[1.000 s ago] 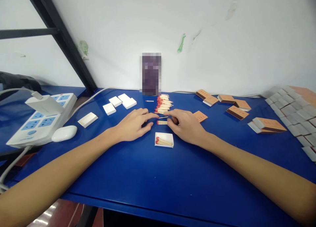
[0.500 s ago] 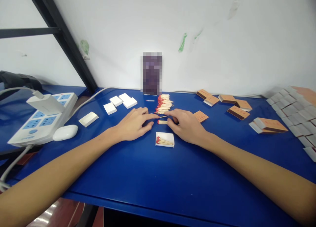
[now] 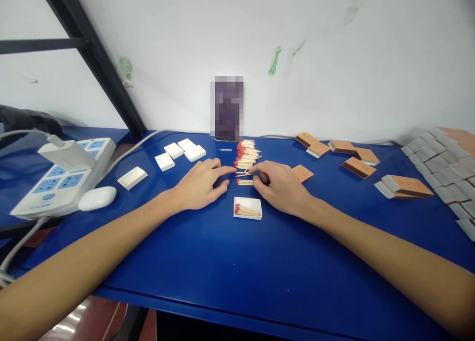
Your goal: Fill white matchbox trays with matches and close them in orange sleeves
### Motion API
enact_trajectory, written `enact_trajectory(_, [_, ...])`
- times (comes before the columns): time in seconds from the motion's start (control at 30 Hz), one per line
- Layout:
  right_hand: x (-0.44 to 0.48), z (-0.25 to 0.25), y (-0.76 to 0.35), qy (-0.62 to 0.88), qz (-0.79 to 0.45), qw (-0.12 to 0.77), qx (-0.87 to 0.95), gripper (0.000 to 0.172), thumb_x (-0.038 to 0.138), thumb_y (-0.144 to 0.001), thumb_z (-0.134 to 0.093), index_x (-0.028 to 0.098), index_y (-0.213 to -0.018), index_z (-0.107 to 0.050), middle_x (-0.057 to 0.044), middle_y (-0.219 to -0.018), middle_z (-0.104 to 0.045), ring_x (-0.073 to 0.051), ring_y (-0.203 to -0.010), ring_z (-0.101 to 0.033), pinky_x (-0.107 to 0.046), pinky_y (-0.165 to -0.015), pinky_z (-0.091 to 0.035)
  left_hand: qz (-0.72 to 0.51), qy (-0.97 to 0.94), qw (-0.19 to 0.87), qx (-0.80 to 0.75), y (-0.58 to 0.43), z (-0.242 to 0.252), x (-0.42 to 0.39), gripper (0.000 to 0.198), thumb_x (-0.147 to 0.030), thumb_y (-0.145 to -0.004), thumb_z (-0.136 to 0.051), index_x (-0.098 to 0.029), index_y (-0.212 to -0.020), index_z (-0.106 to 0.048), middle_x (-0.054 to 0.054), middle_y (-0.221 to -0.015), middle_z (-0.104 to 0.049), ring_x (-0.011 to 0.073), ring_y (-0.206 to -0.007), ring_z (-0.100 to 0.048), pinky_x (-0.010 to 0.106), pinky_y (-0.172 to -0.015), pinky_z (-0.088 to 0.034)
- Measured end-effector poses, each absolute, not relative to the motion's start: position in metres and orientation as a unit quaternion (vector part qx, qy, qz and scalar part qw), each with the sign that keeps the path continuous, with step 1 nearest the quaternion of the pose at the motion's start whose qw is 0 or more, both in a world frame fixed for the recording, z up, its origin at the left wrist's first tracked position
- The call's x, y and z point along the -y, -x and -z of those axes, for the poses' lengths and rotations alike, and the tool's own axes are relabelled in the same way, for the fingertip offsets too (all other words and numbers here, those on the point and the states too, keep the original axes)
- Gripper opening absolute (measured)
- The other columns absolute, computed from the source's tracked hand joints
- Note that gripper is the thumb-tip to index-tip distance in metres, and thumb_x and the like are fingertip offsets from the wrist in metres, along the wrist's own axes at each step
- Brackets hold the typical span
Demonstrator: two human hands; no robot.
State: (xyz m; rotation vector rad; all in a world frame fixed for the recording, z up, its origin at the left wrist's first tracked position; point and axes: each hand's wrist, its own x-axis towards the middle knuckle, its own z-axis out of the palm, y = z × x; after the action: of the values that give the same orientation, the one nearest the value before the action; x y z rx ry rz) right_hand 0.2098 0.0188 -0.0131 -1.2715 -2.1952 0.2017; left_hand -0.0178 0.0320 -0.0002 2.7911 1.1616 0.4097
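Both hands rest on the blue table [image 3: 237, 281] with their index fingers stretched toward each other. My left hand [image 3: 202, 183] lies flat, its fingertip just left of a loose pile of red-tipped matches [image 3: 246, 154]. My right hand [image 3: 280, 185] has its index fingertip on a match at the pile's near edge. Its thumb lies beside a small row of matches [image 3: 244, 182] between the hands. Neither hand grips anything. An open white matchbox tray [image 3: 247, 208] holding several matches sits just in front of the hands.
White empty trays [image 3: 184, 151] lie at the back left, with a power strip [image 3: 63, 175] and a white earbud case [image 3: 97, 198] further left. Orange matchbox sleeves [image 3: 358, 167] are scattered on the right, and stacked grey boxes [image 3: 441, 168] are at the far right. A blurred dark object [image 3: 227, 108] leans on the wall.
Both index fingertips have crept slightly toward the match pile. The match between them has slid closer to the small row. The arms have barely moved.
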Motion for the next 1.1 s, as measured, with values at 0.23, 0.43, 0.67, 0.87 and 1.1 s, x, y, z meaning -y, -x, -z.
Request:
enact_trajectory(0.23, [-0.018, 0.016, -0.211, 0.470, -0.069, 0.307, 0.825, 0.027, 0.013, -0.084, -0.046, 0.015, -0.100, -0.067, -0.001, -0.070, -0.056, -0.015, -0.064, -0.049, -0.029, -0.063, -0.037, -0.128, -0.915, 0.051, -0.378, 0.019, 0.000, -0.032, 0.040, -0.034, -0.097, -0.039, -0.023, -0.130, -0.057, 0.006, -0.094, -0.052, 0.0207, -0.089, -0.052, 0.038, -0.082, -0.042])
enact_trajectory(0.43, [-0.028, 0.015, -0.215, 0.469, -0.054, 0.292, 0.832, 0.033, 0.012, -0.090, -0.042, 0.015, -0.112, -0.066, -0.006, -0.084, -0.062, -0.017, -0.074, -0.054, -0.030, -0.068, -0.040, -0.117, -0.922, 0.047, -0.366, 0.019, -0.001, -0.033, 0.040, -0.032, -0.097, -0.037, -0.027, -0.133, -0.055, 0.006, -0.095, -0.052, 0.0208, -0.089, -0.051, 0.038, -0.082, -0.040])
enact_trajectory(0.67, [-0.045, -0.001, -0.220, 0.401, -0.036, 0.208, 0.891, 0.029, 0.019, -0.095, -0.042, 0.018, -0.110, -0.067, -0.009, -0.096, -0.062, -0.020, -0.086, -0.057, -0.031, -0.076, -0.043, -0.117, -0.926, 0.060, -0.355, 0.020, 0.000, -0.035, 0.040, -0.030, -0.097, -0.038, -0.030, -0.131, -0.057, 0.005, -0.094, -0.051, 0.0197, -0.087, -0.049, 0.036, -0.080, -0.039])
enact_trajectory(0.87, [-0.052, -0.013, -0.212, 0.374, -0.035, 0.099, 0.921, 0.025, 0.015, -0.096, -0.040, 0.016, -0.097, -0.065, -0.008, -0.094, -0.059, -0.017, -0.079, -0.054, -0.028, -0.069, -0.040, -0.118, -0.926, 0.072, -0.351, 0.020, -0.002, -0.034, 0.039, -0.025, -0.096, -0.038, -0.029, -0.129, -0.060, 0.005, -0.092, -0.051, 0.0192, -0.087, -0.049, 0.035, -0.080, -0.038])
enact_trajectory(1.1, [-0.049, -0.022, -0.204, 0.436, -0.039, 0.117, 0.892, 0.018, 0.020, -0.095, -0.044, 0.017, -0.085, -0.059, -0.006, -0.084, -0.065, -0.017, -0.074, -0.055, -0.029, -0.067, -0.034, -0.123, -0.929, 0.096, -0.335, 0.022, -0.001, -0.034, 0.042, -0.020, -0.096, -0.036, -0.031, -0.128, -0.060, 0.004, -0.092, -0.051, 0.0177, -0.086, -0.049, 0.035, -0.081, -0.037])
